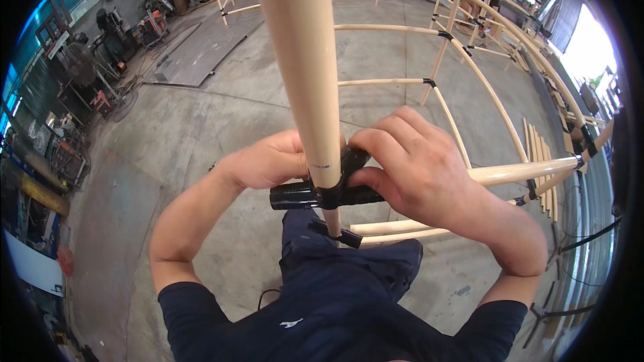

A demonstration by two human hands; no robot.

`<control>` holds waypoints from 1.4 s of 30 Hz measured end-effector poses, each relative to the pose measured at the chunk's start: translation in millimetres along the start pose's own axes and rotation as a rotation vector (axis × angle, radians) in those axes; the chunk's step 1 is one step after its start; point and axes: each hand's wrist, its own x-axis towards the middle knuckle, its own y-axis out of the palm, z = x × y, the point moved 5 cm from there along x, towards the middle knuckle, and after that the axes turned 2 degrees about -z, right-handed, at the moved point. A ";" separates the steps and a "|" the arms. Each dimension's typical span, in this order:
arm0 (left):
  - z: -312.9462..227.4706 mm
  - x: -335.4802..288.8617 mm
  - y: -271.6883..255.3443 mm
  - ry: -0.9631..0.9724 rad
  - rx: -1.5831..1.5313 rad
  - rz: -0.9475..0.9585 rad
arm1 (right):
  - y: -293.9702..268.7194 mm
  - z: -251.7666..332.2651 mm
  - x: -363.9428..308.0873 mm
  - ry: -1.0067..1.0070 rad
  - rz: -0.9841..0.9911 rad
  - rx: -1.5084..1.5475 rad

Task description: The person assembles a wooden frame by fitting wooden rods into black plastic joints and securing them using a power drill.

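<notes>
A cream-coated pipe point(298, 60) stands upright in front of me, with a small dark mark near its lower part. Around it sits a black pipe joint point(293, 196), its tubular arm pointing left and a loose-looking black piece angled up on the right. My right hand point(422, 167) is closed, thumb and fingers pinching that angled piece. At the pipe's left side my left hand point(272, 157) is closed at the joint, its fingertips partly hidden behind the pipe. Further down the same pipe is another black joint point(335, 233).
Cream pipe frames with black joints point(445, 35) stand ahead and to the right. Loose cream pipes point(540, 167) lie on the right floor. A flat metal sheet point(194, 60) lies at the far left. A fan point(79, 64) and workshop equipment line the left wall.
</notes>
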 end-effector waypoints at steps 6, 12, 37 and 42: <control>7.1 4.6 -4.7 -0.141 0.097 -0.110 | 0.0 -2.4 -2.0 0.008 0.009 -0.004; -7.5 4.7 3.1 -0.128 0.121 -0.258 | 1.8 -1.5 -1.9 0.001 -0.004 -0.021; -17.6 5.2 8.7 -0.047 0.012 -0.129 | -1.8 -2.2 -2.1 0.000 -0.020 -0.015; -12.4 14.6 -4.5 -0.185 0.037 -0.453 | -3.4 -5.5 -7.5 0.013 -0.012 -0.047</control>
